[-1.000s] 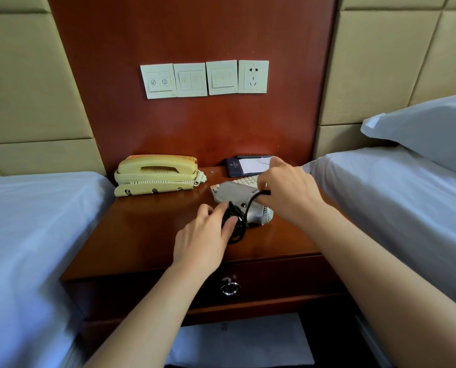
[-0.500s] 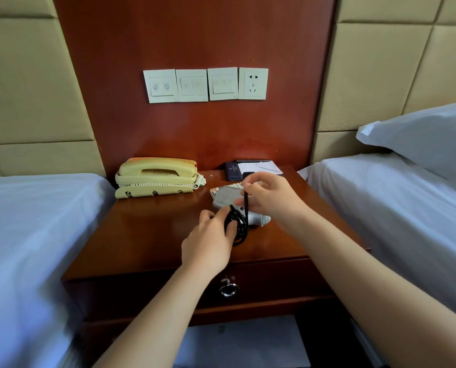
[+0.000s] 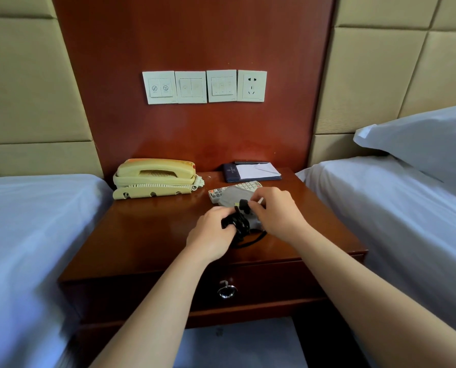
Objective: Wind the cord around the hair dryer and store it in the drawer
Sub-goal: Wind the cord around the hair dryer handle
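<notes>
Head view: hair dryer (image 3: 228, 199) lies on the desk (image 3: 147, 235), at 4 o'clock from the telephone (image 3: 155, 179). Left hand (image 3: 211, 235) clamps the coiled cord (image 3: 238, 221); right hand (image 3: 277, 211) pinches the plug (image 3: 242, 204). Cord seems springy; better hold the rigid body.

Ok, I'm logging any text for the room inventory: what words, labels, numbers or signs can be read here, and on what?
No text reads clearly.
Leftmost white wall switch plate: two round icons with captions, too small to read.
Dark blue notepad folder: a small pale emblem, blurred.
White remote control: key markings, too small.
Cream corded telephone: no legible label.
</notes>
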A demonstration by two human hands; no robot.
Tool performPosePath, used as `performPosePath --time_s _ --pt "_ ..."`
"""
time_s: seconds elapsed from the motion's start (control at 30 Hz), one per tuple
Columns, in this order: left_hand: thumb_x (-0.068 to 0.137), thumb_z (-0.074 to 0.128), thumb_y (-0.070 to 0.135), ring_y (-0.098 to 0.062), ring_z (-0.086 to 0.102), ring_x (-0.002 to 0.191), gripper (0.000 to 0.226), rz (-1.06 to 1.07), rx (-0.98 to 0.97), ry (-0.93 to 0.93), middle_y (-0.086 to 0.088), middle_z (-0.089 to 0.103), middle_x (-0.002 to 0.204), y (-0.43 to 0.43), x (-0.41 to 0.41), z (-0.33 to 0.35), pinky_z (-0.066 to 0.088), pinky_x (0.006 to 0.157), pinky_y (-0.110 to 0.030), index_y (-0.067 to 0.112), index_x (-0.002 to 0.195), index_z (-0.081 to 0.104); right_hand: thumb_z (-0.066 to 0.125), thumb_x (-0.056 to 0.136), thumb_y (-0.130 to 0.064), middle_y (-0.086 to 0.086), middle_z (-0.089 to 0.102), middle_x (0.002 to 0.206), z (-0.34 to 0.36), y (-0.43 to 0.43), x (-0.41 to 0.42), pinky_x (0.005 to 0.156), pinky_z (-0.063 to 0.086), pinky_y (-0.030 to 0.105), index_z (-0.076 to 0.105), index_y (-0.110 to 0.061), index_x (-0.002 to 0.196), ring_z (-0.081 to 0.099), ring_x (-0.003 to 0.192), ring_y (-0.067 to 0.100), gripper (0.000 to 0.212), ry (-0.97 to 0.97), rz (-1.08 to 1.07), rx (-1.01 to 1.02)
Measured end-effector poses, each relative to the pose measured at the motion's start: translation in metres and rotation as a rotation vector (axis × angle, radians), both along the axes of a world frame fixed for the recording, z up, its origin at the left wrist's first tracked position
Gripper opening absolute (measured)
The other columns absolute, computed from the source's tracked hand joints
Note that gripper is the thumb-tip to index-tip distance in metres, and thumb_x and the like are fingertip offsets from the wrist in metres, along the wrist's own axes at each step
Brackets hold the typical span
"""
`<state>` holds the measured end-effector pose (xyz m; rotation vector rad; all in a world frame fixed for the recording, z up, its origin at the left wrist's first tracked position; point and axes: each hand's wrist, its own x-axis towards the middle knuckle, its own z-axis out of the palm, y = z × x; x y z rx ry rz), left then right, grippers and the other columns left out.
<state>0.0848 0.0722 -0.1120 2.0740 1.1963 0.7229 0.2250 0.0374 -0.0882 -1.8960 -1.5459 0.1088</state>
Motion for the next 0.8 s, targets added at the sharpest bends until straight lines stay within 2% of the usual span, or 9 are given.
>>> performPosePath --time_s 0.1,0.17,0.23,0.3,0.43,0.53,0.63,0.73,0.8 --pt "0.090 0.052 0.014 -0.019 0.046 0.128 0.045 0.001 -0.042 -0.019 0.010 0.050 0.140 0.002 -0.001 0.000 0.039 0.106 -0.044 0.030 0.131 0.056 0.052 0.092 -0.020 0.011 0.065 0.094 0.001 -0.003 -0.003 0.050 0.033 0.025 0.063 -0.017 0.097 0.050 0.076 0.024 0.013 -0.030 -0.006 0.012" --pt "0.091 0.051 0.013 -0.016 0.048 0.124 0.045 -0.002 -0.061 -0.035 0.009 0.049 0.141 0.004 -0.002 0.001 0.039 0.103 -0.034 0.028 0.134 0.054 0.051 0.092 -0.021 0.011 0.064 0.097 0.003 -0.009 -0.005 0.051 0.035 0.024 0.061 -0.017 0.102 0.050 0.077 0.024 0.015 -0.078 -0.013 0.016" --pt "0.094 0.049 0.009 -0.007 0.049 0.109 0.045 0.003 -0.085 -0.079 0.006 0.051 0.140 0.005 -0.002 0.003 0.036 0.086 -0.019 0.022 0.137 0.051 0.049 0.092 -0.021 0.010 0.063 0.101 0.001 -0.015 -0.007 0.060 0.038 0.027 0.058 -0.016 0.106 0.055 0.084 0.028 0.018 -0.223 -0.006 0.019" --pt "0.094 0.048 0.006 -0.002 0.044 0.102 0.045 0.008 -0.103 -0.121 0.002 0.052 0.138 0.006 -0.002 0.003 0.031 0.080 -0.014 0.018 0.138 0.049 0.046 0.093 -0.020 0.008 0.063 0.105 -0.001 -0.020 -0.009 0.061 0.034 0.028 0.055 -0.015 0.108 0.059 0.091 0.029 0.018 -0.342 0.013 0.029" --pt "0.094 0.048 0.003 0.000 0.049 0.080 0.046 -0.002 -0.103 -0.150 0.001 0.055 0.128 0.006 0.001 0.004 0.034 0.054 0.003 0.016 0.138 0.048 0.048 0.093 -0.020 0.006 0.063 0.107 -0.005 -0.021 -0.006 0.064 0.035 0.026 0.057 -0.016 0.109 0.060 0.093 0.026 0.018 -0.252 0.054 0.072" --pt "0.092 0.049 0.001 -0.003 0.044 0.105 0.045 -0.025 -0.056 -0.137 0.002 0.050 0.138 0.004 0.000 0.004 0.035 0.071 -0.002 0.013 0.136 0.051 0.050 0.093 -0.017 0.005 0.063 0.102 -0.008 -0.019 -0.003 0.067 0.035 0.025 0.059 -0.016 0.105 0.058 0.089 0.023 0.016 -0.137 0.089 0.067" --pt "0.089 0.049 -0.003 -0.005 0.044 0.109 0.044 -0.065 -0.031 -0.132 0.001 0.050 0.135 0.003 -0.003 0.004 0.034 0.065 0.004 0.009 0.132 0.055 0.051 0.092 -0.015 0.004 0.063 0.100 -0.010 -0.018 0.000 0.067 0.034 0.024 0.058 -0.015 0.103 0.057 0.091 0.021 0.013 -0.116 0.143 0.072" --pt "0.088 0.050 -0.004 -0.004 0.042 0.113 0.044 -0.082 0.001 -0.110 0.001 0.049 0.134 0.007 -0.003 0.002 0.029 0.086 -0.008 0.007 0.130 0.056 0.051 0.091 -0.013 0.003 0.062 0.102 -0.011 -0.018 0.001 0.067 0.031 0.023 0.057 -0.014 0.103 0.056 0.093 0.021 0.013 -0.115 0.132 0.108" --pt "0.088 0.051 -0.003 -0.004 0.041 0.113 0.044 -0.072 0.020 -0.085 0.002 0.048 0.132 0.009 0.000 0.001 0.025 0.089 -0.009 0.006 0.130 0.056 0.049 0.092 -0.013 0.003 0.062 0.101 -0.013 -0.016 -0.002 0.066 0.030 0.024 0.058 -0.012 0.103 0.055 0.092 0.021 0.014 -0.075 0.099 0.116"
